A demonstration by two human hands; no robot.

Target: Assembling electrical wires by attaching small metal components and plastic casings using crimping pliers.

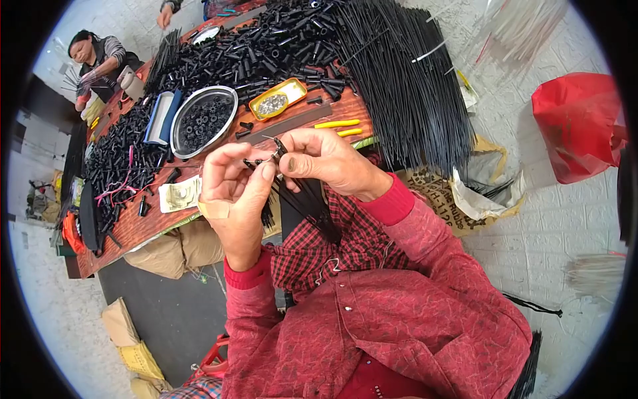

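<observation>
Left hand (229,189), centre of the frame: one, thumb and fingertips bent in on small black pieces (251,163), a strip of tape (214,210) near the thumb's base. Right hand (325,163), just right of it: one, thumb and forefinger pinching a small black fitting (279,147); whether fitting and pieces join is too fine to tell. Both are held up and close together, probably so that the fingertips meet and the work sits in clear sight. Black rods (309,209): several, hanging below the right hand over a checked cloth (299,256); any link to the fitting cannot be made out. Table (147,211), reddish, upper left to centre: its stock seemingly sorted by kind for easy picking. Oval metal tray (174,136), left of centre, filled with black rings (205,125); yellow dish (296,92), upper centre, with small shiny bits (271,104); both near the hands, presumably for short reaches. Yellow-handled pliers (337,124), laid just beyond the right hand, likely for ready use. Black tubes (279,53), a heap, top centre; long black rods (412,86), a sheaf, upper right. Position of the fitting: between the two hands, at the right fingertips, just beside the left thumb's tip, above the near table edge.
</observation>
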